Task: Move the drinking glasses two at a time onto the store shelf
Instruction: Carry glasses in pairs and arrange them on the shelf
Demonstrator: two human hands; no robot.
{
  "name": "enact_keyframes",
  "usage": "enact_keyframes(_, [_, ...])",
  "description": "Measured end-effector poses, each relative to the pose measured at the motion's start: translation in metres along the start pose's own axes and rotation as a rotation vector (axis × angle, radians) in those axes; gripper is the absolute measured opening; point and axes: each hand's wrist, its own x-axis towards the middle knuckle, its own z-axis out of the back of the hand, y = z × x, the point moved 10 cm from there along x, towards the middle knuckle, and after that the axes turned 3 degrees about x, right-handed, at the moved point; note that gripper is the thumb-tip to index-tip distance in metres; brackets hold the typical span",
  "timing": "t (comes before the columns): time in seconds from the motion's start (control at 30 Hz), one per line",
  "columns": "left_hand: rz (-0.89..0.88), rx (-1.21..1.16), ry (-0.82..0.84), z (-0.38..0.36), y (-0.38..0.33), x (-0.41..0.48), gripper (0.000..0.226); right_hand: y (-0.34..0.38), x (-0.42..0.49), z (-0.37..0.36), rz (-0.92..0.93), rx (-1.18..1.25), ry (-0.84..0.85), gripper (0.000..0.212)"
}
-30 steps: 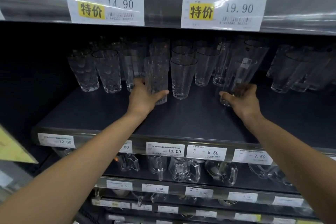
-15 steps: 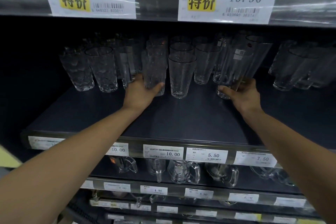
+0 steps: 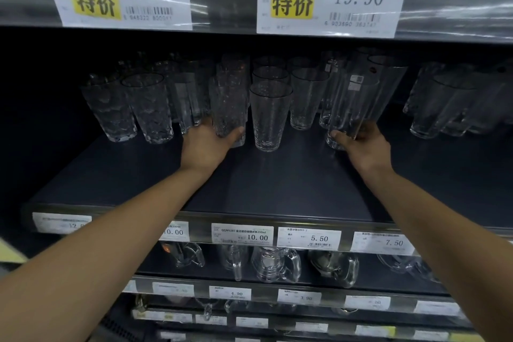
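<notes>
My left hand (image 3: 206, 144) grips the base of a textured clear glass (image 3: 229, 104) that stands on the dark store shelf (image 3: 277, 189), in front of a row of like glasses. My right hand (image 3: 363, 146) holds the bottom of a tall smooth glass (image 3: 351, 108) with a small label near its rim; it leans slightly right, its base at the shelf surface. Between the two stands a dimpled tumbler (image 3: 269, 116), untouched.
More clear glasses fill the back of the shelf, with bumpy tumblers (image 3: 130, 108) at left and slanted glasses (image 3: 449, 103) at right. The upper shelf edge carries large price tags (image 3: 330, 0). Glass mugs (image 3: 274, 264) sit on the shelf below.
Both hands pushed their glasses a little deeper onto the shelf. The right glass went from tilted and lifted to nearly upright at the shelf surface.
</notes>
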Motion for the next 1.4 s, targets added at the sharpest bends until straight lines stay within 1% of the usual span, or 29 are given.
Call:
enact_keyframes(0.23, [0.013,0.074,-0.005,0.0041,-0.0041,-0.0012,0.075,0.0046,-0.0024,-0.0008,0.024,-0.033,0.018,0.047])
enact_keyframes(0.47, [0.017,0.105,-0.012,0.0057,-0.0059,-0.0021,0.073,0.0030,-0.0014,0.0013,0.000,-0.053,-0.007,0.051])
enact_keyframes(0.6, [0.024,0.107,-0.023,0.0076,-0.0048,-0.0019,0.074,0.0006,-0.0013,0.0002,-0.013,-0.045,0.001,0.047])
enact_keyframes(0.8, [0.017,0.113,-0.034,0.0087,-0.0065,-0.0030,0.074,0.0038,-0.0005,-0.0008,0.009,-0.100,0.007,0.040])
enact_keyframes(1.03, [0.037,0.124,-0.025,0.0090,-0.0089,-0.0050,0.071,0.0048,-0.0017,-0.0008,0.004,-0.105,0.019,0.039])
enact_keyframes(1.4, [0.063,0.121,-0.008,0.0086,-0.0064,-0.0050,0.072,0.0023,-0.0002,-0.0042,0.005,-0.123,0.040,0.042])
